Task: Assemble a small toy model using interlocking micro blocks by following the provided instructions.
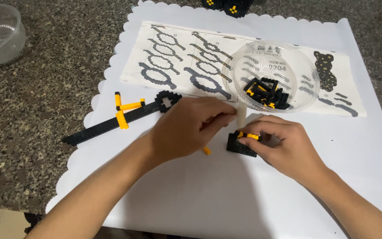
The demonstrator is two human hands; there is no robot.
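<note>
My right hand [284,144] pinches the small black-and-yellow brick assembly [242,144], steadying it on the tabletop; my left hand [186,126] clamps a pale stick tool [241,116] upright beside it.

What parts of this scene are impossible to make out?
- Head view: the right hand covers much of the small black block piece.
- The left hand hides its own fingertips and most of the pale stick.
- Dark blocks at the top edge are cut off.
- Loose pieces in the clear bowl are too small to count.
</note>
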